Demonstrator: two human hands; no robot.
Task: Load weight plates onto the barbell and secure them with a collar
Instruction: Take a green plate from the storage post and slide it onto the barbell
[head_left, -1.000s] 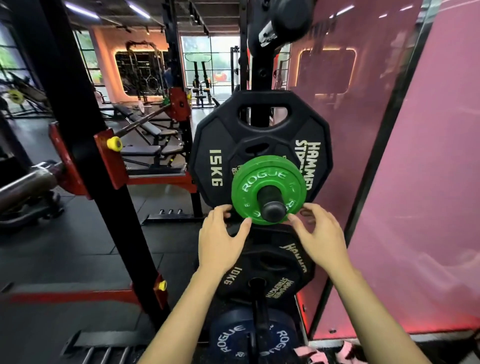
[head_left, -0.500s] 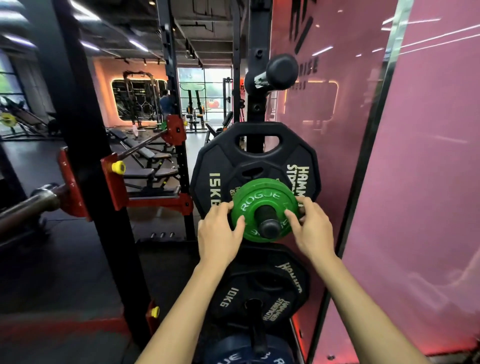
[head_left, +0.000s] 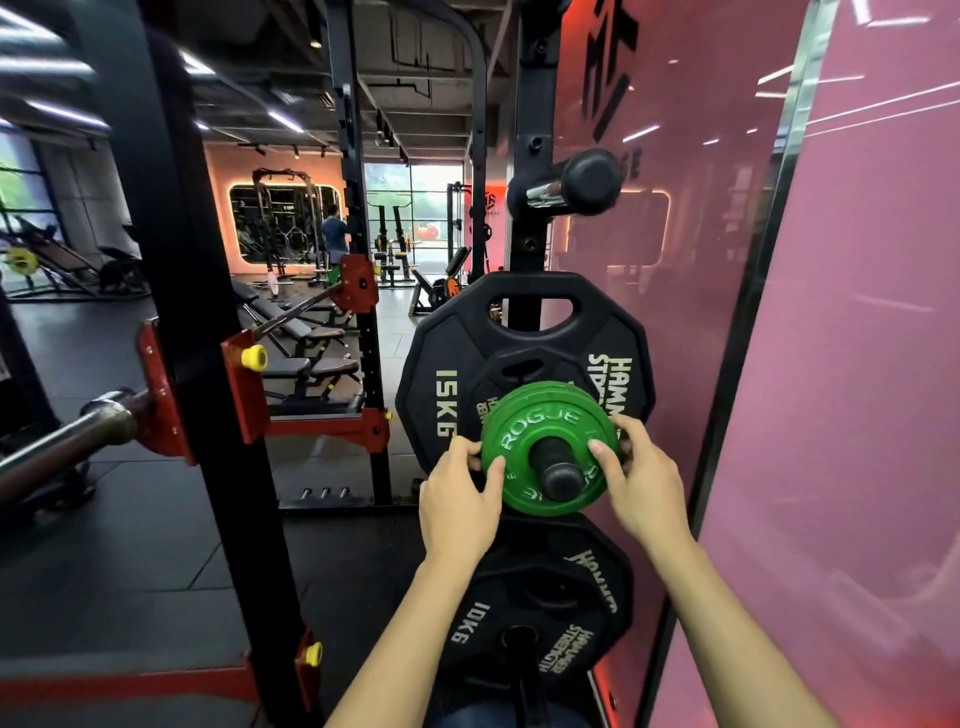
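Gym floor (head_left: 130, 561) — dark rubber tiles, pink wall panel (head_left: 857, 415), black rack (head_left: 197, 364).

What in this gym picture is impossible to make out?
Head view only:
- Weight marking on the green plate: no number legible, partly covered by the left hand and right hand.
- Small black plate behind it: mostly hidden.
- Barbell: cut off by the left edge.
- Any collar: none in view.
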